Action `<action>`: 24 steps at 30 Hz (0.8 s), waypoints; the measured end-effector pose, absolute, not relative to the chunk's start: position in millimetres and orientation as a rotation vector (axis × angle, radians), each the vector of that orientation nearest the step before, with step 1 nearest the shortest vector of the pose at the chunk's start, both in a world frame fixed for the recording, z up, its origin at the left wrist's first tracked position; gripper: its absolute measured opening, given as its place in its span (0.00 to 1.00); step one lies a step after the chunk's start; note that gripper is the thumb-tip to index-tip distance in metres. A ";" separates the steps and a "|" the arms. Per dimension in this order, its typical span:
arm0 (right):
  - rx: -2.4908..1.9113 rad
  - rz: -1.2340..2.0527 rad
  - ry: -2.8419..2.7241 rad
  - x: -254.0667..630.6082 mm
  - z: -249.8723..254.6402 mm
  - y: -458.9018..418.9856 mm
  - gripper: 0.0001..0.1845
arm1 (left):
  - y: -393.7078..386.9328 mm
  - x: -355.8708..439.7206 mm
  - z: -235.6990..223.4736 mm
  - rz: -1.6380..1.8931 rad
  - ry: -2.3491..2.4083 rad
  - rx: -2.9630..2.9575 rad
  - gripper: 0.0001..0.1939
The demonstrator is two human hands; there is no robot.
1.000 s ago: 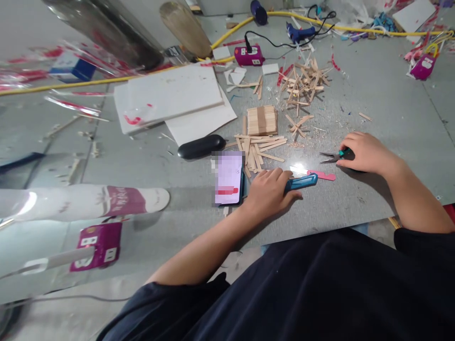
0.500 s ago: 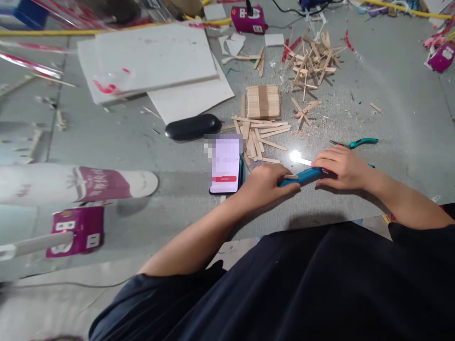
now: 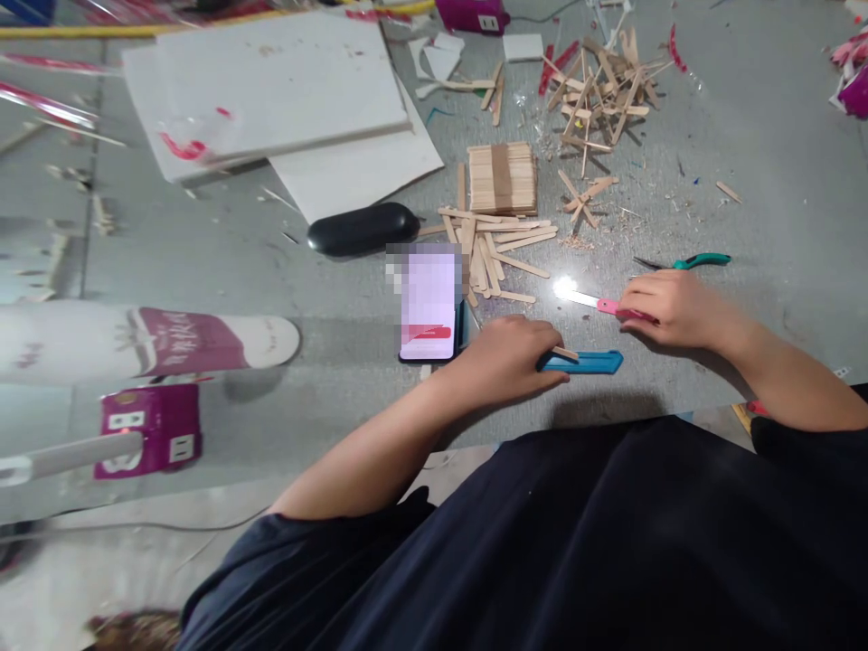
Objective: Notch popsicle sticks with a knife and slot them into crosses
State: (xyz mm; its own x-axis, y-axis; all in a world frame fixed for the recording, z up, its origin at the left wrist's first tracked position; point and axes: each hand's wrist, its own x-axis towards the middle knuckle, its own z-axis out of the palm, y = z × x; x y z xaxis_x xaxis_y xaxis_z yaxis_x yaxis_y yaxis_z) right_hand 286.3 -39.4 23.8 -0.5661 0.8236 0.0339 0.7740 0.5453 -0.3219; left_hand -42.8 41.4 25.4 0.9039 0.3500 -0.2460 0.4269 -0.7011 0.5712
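Observation:
My left hand (image 3: 505,360) lies curled on the grey floor, gripping a small wooden stick piece and the near end of a blue knife casing (image 3: 589,363). My right hand (image 3: 668,310) is closed on the pink handle of a utility blade (image 3: 589,299), whose metal tip glints to the left. Green-handled pliers (image 3: 684,262) lie just beyond my right hand, untouched. A phone (image 3: 429,307) with a lit screen rests left of my left hand. Loose wooden sticks (image 3: 498,249) and a stacked bundle (image 3: 503,177) lie behind it.
A black case (image 3: 363,228) sits beside the phone. White boards (image 3: 285,99) lie at the back left, a heap of cut sticks (image 3: 600,90) at the back. A purple power strip (image 3: 150,429) and a socked foot (image 3: 169,342) are at the left.
My right hand let go of the pliers, came left to the knife, and has drawn the pink blade apart from the blue casing. The view tilted down.

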 end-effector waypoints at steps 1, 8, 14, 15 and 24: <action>-1.476 0.379 -2.578 283.2 23.3 -40.4 0.17 | 40.6 -42.6 25.2 -0.175 0.533 2.438 0.14; -1.904 0.532 -2.327 261.5 25.0 -44.9 0.19 | 43.5 -44.6 30.2 0.034 0.738 2.142 0.22; -1.886 0.530 -2.233 270.6 29.9 -44.9 0.11 | 55.8 -45.4 21.1 0.366 0.817 2.085 0.10; -1.853 0.511 -2.215 273.5 30.7 -44.6 0.11 | 55.7 -44.7 19.1 0.384 0.782 2.109 0.10; -1.727 0.394 -2.032 305.9 39.5 -35.6 0.08 | 47.0 -35.2 2.0 0.106 0.528 2.493 0.11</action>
